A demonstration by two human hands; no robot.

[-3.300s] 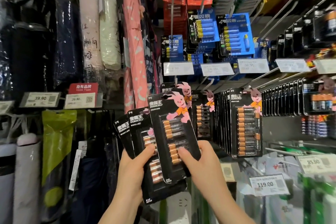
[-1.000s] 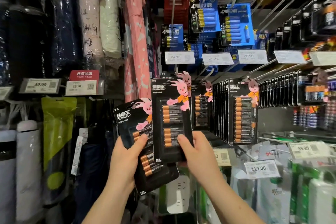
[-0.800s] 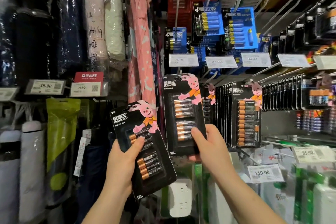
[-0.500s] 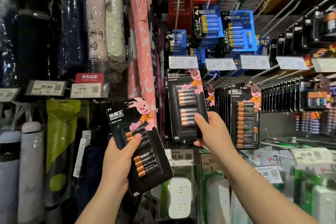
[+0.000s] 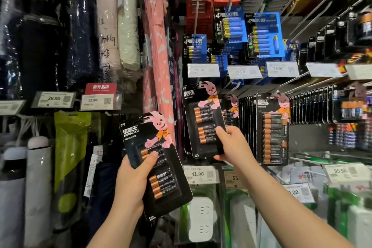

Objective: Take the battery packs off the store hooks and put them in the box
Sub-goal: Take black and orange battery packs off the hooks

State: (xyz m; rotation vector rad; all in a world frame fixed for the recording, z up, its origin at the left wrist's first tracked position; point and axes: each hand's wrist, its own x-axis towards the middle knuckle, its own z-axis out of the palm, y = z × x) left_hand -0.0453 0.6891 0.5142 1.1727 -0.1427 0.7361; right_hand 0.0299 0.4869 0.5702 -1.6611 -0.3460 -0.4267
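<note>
Gripping Duracell packs: left hand point(image 5: 131, 179), right hand point(image 5: 231, 144).

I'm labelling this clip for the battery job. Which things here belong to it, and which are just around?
Job:
- battery pack held by left hand
- second pack at the hook, gripped by right hand
- hanging black packs

Just around:
- blue battery packs
- pink umbrella
- price tags

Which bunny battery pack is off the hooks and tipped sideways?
The black bunny pack in the left hand. It leans tilted, away from the hooks, while the pack in the right hand is up at its hook.
</note>
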